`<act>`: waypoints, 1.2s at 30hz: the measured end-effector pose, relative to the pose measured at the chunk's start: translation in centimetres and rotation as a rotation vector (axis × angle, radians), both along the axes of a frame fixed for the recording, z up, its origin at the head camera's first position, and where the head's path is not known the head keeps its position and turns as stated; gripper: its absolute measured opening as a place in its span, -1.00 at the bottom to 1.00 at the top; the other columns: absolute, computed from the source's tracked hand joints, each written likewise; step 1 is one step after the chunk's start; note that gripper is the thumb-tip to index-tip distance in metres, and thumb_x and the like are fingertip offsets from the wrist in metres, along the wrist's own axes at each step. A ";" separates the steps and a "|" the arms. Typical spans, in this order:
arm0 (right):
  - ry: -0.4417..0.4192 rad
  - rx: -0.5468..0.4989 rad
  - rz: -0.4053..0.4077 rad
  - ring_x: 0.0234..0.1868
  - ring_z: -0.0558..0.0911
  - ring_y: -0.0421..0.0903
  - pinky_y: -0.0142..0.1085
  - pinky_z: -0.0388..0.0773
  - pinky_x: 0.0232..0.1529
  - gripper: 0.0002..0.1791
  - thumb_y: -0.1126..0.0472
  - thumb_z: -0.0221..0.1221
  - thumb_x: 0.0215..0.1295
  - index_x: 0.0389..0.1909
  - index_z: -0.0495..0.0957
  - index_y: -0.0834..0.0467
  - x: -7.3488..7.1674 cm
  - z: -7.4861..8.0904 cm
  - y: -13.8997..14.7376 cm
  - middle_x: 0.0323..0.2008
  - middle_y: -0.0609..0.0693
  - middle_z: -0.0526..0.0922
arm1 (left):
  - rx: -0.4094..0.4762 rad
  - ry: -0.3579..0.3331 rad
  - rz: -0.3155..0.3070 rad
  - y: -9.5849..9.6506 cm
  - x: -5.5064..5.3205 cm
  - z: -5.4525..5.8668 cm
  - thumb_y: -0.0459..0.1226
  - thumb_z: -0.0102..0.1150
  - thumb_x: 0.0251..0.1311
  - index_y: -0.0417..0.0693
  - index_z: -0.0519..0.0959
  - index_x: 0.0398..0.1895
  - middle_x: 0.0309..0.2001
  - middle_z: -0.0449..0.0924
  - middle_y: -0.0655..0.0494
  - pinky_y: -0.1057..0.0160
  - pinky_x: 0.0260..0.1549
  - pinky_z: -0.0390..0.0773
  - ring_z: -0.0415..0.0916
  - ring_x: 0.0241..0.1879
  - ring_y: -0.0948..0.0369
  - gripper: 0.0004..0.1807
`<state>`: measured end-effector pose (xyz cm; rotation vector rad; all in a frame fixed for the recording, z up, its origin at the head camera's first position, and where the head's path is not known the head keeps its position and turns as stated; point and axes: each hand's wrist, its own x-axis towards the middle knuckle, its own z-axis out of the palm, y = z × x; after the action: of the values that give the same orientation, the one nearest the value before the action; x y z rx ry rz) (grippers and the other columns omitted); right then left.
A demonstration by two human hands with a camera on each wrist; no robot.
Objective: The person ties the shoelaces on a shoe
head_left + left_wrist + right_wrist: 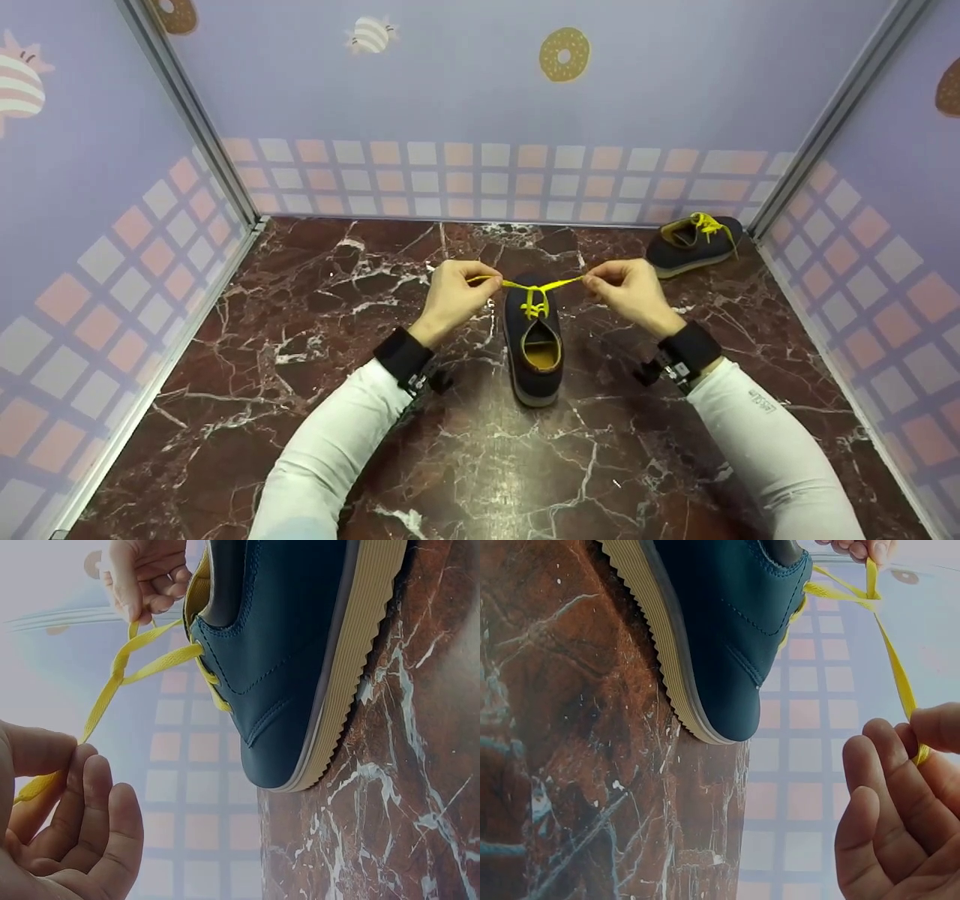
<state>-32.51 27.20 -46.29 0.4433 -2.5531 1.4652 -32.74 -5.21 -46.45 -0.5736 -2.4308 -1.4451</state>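
A dark shoe (535, 386) stands upright on the floor between my hands, its toe pointing away. Its yellow shoelace (559, 285) is drawn out to both sides above the tongue, the two ends crossing over each other. My left hand (461, 292) pinches one end between thumb and index finger, and the other fingers are loosely bent. On the other side my right hand (628, 291) pinches the opposite end the same way. Both wrist views show the lace (101, 709) crossed and lifted off the shoe (712, 637), which neither hand touches.
A second dark shoe (694, 259) with yellow laces sits at the back right corner, beyond my right hand. Patterned wall panels (480, 82) enclose the reddish marble floor (480, 465) at the back and both sides.
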 end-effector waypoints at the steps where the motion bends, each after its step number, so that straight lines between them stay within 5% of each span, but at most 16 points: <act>1: -0.003 -0.008 0.001 -0.50 0.73 -0.41 -0.52 0.69 -0.39 -0.82 0.31 0.36 0.51 -0.14 0.86 0.36 0.0 0.0 0.0 -0.31 0.36 0.88 | 0.000 0.000 0.002 0.0 0.0 0.0 -0.31 0.44 0.34 -0.14 0.92 -0.17 -0.24 0.94 -0.04 0.42 -0.30 0.53 0.62 -0.40 0.37 -0.86; 24: -0.051 -0.034 -0.076 -0.54 0.67 -0.44 -0.55 0.61 -0.45 -0.79 0.41 0.31 0.54 -0.06 0.79 0.53 0.8 -1.6 1.8 -0.22 0.51 0.84 | -0.042 -0.029 0.040 -1.2 0.2 -0.7 -0.30 0.41 0.28 -0.10 0.92 -0.24 -0.30 0.93 -0.02 0.42 -0.32 0.47 0.57 -0.43 0.37 -0.86; 36: -0.059 -0.033 -0.056 -0.47 0.78 -0.28 -0.40 0.76 -0.37 -0.80 0.33 0.35 0.54 -0.09 0.83 0.42 1.3 -1.8 2.8 -0.28 0.32 0.89 | -0.071 -0.041 0.060 -2.4 0.5 -1.3 -0.30 0.41 0.25 -0.06 0.92 -0.28 -0.31 0.93 0.02 0.39 -0.28 0.53 0.61 -0.43 0.37 -0.86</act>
<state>-31.16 29.97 -48.09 0.3250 -2.5605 1.5200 -32.24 -7.56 -47.75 -0.4869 -2.5169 -1.3650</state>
